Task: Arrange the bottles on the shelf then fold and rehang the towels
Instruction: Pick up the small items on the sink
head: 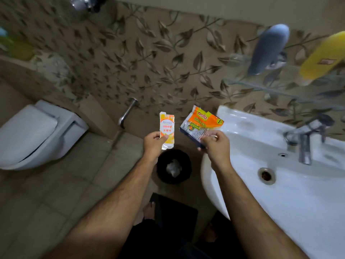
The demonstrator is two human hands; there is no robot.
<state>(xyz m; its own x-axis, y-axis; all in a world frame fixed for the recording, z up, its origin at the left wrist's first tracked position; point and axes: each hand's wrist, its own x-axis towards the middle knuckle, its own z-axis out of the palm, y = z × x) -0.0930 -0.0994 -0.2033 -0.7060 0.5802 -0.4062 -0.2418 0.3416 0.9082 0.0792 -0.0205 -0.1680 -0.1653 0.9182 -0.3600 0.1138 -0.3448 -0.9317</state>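
Here, both hands are raised above the black waste bin (173, 166) on the floor. The left hand (154, 144) pinches a small orange-and-white sachet (166, 130) by its lower edge, held upright. The right hand (216, 145) grips a torn orange scrub pad packet (200, 123), tilted, just beside the white sink (280, 193) rim. Up and right of the sink, a blue-grey bottle (268, 48) and a yellow bottle (323, 56) stand on the glass shelf (261, 86), blurred. Left of the bin sits a white toilet (33, 135).
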